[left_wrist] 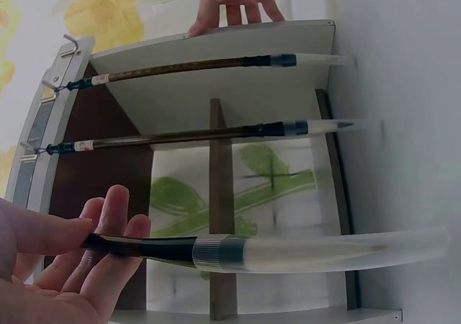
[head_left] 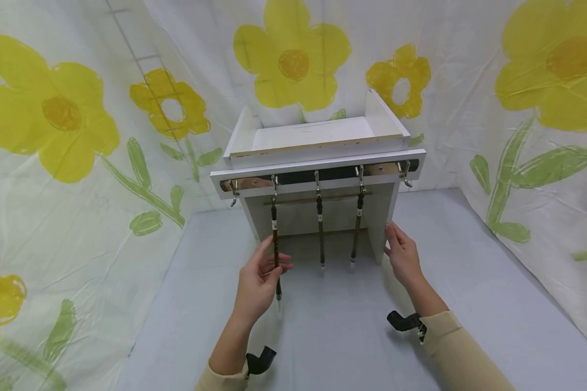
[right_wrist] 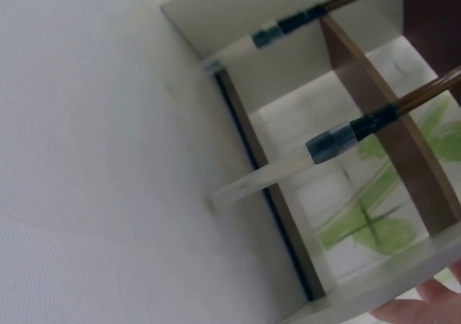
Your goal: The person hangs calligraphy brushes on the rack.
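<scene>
Where it hangs, capped dark brush [head_left: 276, 239].

A staged recording booth, not a lived-in room.

Crinkled white sheeting [head_left: 445, 65] printed with big yellow flowers [head_left: 293, 54] closes the space from nine through twelve to three o'clock. A plain grey worktop [head_left: 469, 282] carries only a small white wooden rack [head_left: 318, 146] at twelve o'clock, with calligraphy brushes [head_left: 319, 228] hanging from its hooks.
</scene>
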`<state>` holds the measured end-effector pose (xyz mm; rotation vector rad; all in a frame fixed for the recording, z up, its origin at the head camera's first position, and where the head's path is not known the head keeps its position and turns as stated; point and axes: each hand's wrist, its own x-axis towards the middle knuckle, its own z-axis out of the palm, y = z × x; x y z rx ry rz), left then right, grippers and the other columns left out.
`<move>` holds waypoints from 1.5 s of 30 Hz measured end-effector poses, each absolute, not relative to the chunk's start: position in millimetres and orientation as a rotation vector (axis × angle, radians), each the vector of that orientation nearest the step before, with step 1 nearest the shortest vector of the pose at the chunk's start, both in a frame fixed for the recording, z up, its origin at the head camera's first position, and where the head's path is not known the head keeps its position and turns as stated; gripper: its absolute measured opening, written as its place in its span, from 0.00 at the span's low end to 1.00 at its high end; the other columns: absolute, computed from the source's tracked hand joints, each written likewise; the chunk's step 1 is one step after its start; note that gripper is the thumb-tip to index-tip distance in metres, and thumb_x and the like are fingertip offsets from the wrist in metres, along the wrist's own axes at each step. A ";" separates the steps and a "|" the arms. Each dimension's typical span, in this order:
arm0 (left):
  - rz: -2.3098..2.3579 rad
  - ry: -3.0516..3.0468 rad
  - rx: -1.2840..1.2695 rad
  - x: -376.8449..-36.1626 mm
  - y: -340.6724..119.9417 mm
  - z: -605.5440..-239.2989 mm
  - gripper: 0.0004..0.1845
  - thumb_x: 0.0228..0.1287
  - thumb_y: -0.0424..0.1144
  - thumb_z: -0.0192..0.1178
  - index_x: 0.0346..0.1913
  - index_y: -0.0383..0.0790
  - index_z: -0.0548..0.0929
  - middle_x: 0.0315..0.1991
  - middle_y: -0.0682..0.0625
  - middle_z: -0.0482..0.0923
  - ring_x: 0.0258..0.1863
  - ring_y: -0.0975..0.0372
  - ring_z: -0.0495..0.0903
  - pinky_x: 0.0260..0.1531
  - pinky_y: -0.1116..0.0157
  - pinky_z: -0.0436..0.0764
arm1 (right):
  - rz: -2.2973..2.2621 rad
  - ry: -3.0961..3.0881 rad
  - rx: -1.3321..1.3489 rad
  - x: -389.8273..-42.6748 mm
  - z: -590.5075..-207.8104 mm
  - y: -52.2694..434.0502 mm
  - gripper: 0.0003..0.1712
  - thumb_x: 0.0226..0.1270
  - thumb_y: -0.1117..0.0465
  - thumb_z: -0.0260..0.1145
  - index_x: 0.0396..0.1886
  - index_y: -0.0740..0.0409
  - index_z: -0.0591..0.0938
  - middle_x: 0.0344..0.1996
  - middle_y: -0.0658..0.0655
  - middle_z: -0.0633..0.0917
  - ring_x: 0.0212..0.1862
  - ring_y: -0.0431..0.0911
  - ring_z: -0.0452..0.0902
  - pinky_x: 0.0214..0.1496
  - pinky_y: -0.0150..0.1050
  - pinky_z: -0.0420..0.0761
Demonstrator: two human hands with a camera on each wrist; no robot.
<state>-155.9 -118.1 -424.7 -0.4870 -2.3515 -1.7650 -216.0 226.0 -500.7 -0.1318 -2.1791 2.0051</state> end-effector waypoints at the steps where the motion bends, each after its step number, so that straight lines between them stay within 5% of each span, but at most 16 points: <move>1: -1.764 -2.355 -0.481 -156.2 -118.1 -424.5 0.40 0.67 0.18 0.57 0.76 0.55 0.64 0.50 0.41 0.86 0.45 0.56 0.89 0.52 0.62 0.85 | 2.003 -2.181 -0.132 -216.0 -500.8 226.0 0.39 0.78 0.35 0.49 0.80 0.47 0.59 0.79 0.51 0.59 0.79 0.53 0.54 0.71 0.58 0.69; 12: -1.739 -2.342 -0.507 -157.8 -117.2 -423.8 0.40 0.66 0.17 0.56 0.76 0.53 0.65 0.48 0.42 0.86 0.44 0.55 0.89 0.49 0.63 0.86 | 2.006 -2.174 -0.131 -218.6 -504.2 226.9 0.41 0.76 0.33 0.49 0.80 0.48 0.60 0.79 0.53 0.60 0.79 0.55 0.55 0.71 0.60 0.68; 18: -1.799 -2.348 -0.510 -157.0 -115.5 -420.5 0.40 0.67 0.19 0.55 0.73 0.62 0.68 0.46 0.46 0.87 0.43 0.56 0.89 0.47 0.64 0.87 | 2.022 -2.165 -0.138 -218.2 -502.8 226.6 0.40 0.77 0.34 0.49 0.80 0.47 0.61 0.79 0.52 0.60 0.79 0.53 0.55 0.72 0.60 0.67; 45: -1.940 -2.331 -0.617 -174.3 -112.7 -426.9 0.40 0.68 0.18 0.51 0.73 0.62 0.66 0.46 0.36 0.86 0.43 0.55 0.89 0.46 0.68 0.83 | 2.008 -2.187 -0.152 -218.4 -503.8 228.6 0.42 0.75 0.32 0.49 0.80 0.47 0.60 0.79 0.52 0.60 0.79 0.54 0.56 0.71 0.59 0.69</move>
